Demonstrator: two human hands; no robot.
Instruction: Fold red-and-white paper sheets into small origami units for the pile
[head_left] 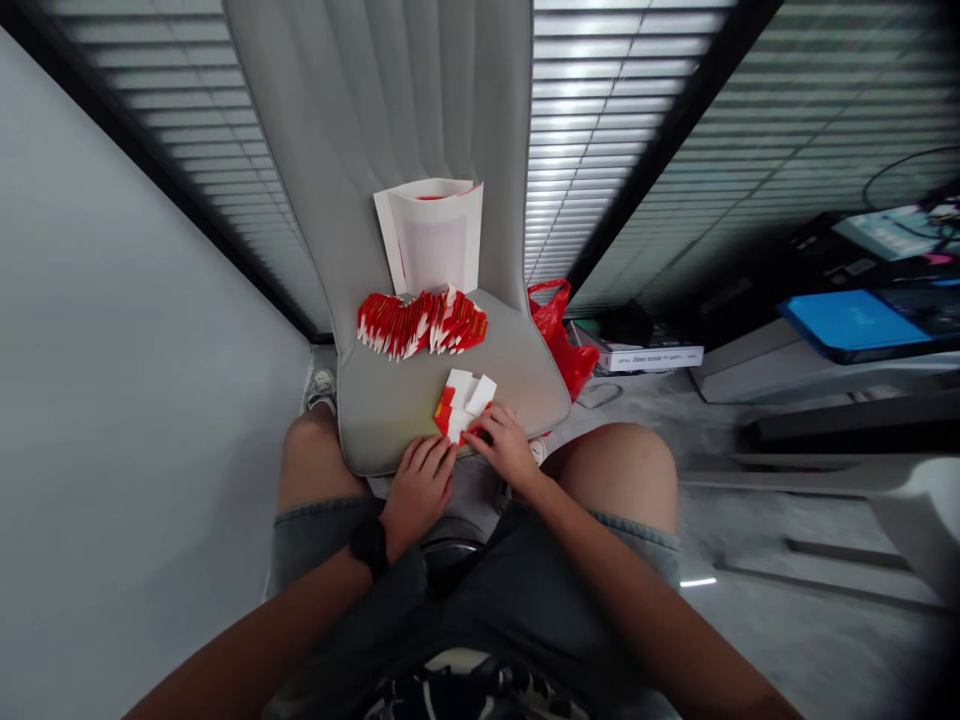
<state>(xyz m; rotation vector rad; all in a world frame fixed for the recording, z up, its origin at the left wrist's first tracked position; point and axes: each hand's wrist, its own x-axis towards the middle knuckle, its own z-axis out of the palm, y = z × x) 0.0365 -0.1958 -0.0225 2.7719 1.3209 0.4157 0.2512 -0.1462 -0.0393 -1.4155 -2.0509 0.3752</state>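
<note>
2 hands at the near edge of a grey chair seat (390, 410). Left hand (421, 490): open, fingers extended close together, fingertips at the lower left edge of a part-folded red-and-white paper piece (460, 386). Right hand (508, 447): fingers bent, thumb and fingertips on the paper's lower right part; cannot tell whether they pinch it. Paper lies near the front of the seat, white flaps up and pointing away from the wearer.

Dark watch (369, 546) on the left wrist. 2 bare knees flank the seat, left knee (311, 455) and right knee (626, 465).

Beyond the paper, a fanned row of red-and-white packets (397, 325), overlapping, too many to count. It lies between the paper and a white paper bag (439, 245), upright near the backrest (360, 120), mouth slightly open, red inside.

Right of the seat, low down: red plastic bag (574, 355) beside the seat edge, then a white box (652, 358) on the floor with dark items on and behind it. Farther right, a blue flat item (859, 320) and cables, partly blurred. White wall (135, 400) along the left side. Slatted blinds (577, 120) behind the chair.
</note>
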